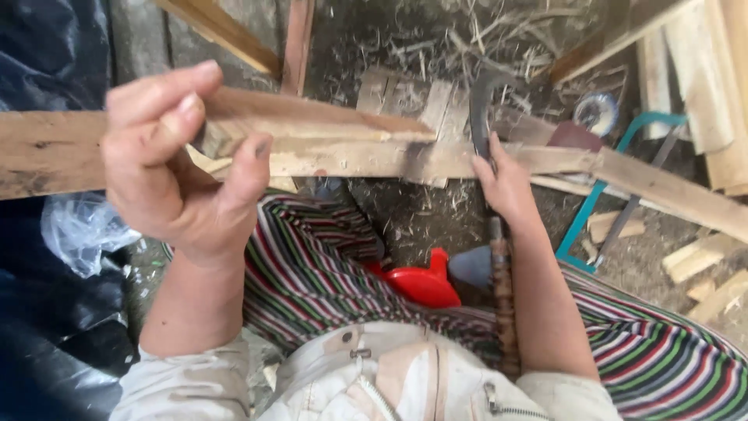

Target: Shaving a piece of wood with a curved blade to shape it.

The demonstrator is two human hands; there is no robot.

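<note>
Left hand (175,168) around wooden plank (374,152)

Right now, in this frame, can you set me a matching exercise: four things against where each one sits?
Things:
1. left hand
2. right hand
3. red plastic item
4. teal-framed saw

Places:
A. on the ground by the striped trousers
B. lying on the ground at the right
C. gripping the wooden strip
D. on the curved blade

Pairs: 1-C, 2-D, 3-A, 4-B

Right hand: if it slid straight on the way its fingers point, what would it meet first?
The right hand points up along the curved dark blade; just past its fingertips lies the long wooden plank, probably first, though depth is unclear.
</note>
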